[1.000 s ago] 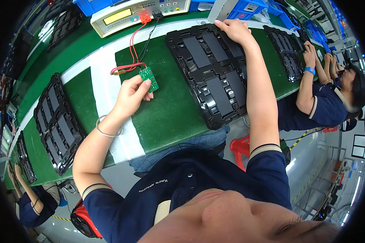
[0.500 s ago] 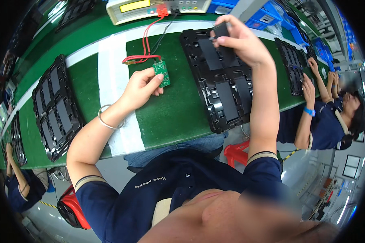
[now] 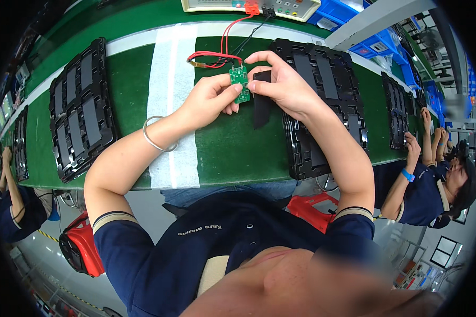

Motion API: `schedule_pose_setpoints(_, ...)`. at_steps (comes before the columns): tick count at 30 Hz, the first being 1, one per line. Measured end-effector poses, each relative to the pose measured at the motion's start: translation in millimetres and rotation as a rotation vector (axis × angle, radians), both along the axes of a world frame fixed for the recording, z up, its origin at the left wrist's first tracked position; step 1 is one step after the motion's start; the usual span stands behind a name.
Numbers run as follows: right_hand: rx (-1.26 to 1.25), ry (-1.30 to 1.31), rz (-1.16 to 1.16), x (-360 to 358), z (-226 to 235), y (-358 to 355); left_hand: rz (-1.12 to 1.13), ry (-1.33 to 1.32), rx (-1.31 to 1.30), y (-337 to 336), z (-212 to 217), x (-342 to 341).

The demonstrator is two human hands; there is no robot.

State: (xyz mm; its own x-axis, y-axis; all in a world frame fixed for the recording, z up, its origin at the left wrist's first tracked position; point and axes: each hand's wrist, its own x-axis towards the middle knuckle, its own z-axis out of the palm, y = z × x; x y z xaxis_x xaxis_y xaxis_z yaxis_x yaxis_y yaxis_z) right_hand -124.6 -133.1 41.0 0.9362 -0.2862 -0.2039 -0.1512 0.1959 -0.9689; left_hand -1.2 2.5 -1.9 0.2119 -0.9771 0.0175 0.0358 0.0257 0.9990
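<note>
My left hand [image 3: 209, 100] pinches a small green circuit board [image 3: 240, 82] above the green bench. Red and black wires [image 3: 217, 55] run from the board up to a cream test box [image 3: 248, 6] at the far edge. My right hand [image 3: 283, 84] holds a flat black rectangular strip [image 3: 262, 108] upright, its top end right beside the board. The two hands meet over the middle of the bench. A metal bangle [image 3: 158, 134] sits on my left wrist.
A black moulded tray [image 3: 328, 105] with black strips lies to the right, another black tray [image 3: 79, 111] to the left, a third [image 3: 399, 111] further right. A white stripe [image 3: 166, 95] crosses the bench. Blue bins [image 3: 349, 11] stand behind. Other people work on both sides.
My right hand has come back from the right tray with a black strip and brought it to the green board. My left hand has lifted the board slightly toward it.
</note>
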Motion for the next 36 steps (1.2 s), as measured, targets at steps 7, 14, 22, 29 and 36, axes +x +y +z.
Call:
schedule_pose_setpoints(7, -0.138, 0.020, -0.011, 0, 3, 2, 0.002, -0.009, 0.026, -1, 1, -1)
schedule_pose_setpoints(14, -0.315, 0.024, 0.015, 1, -3, -1, -0.017, -0.025, 0.019, -1, 3, -1)
schedule_pose_setpoints(22, -0.466, -0.071, 0.045, 1, -10, -5, -0.083, 0.011, 0.012, 1, 4, 3)
schedule_pose_setpoints(29, -0.464, -0.094, 0.049, 4, -14, -3, -0.075, 0.033, 0.021, 2, -3, 5)
schedule_pose_setpoints(36, -0.288, 0.003, 0.073, 1, -5, -2, -0.091, 0.078, 0.021, 0, -3, 5)
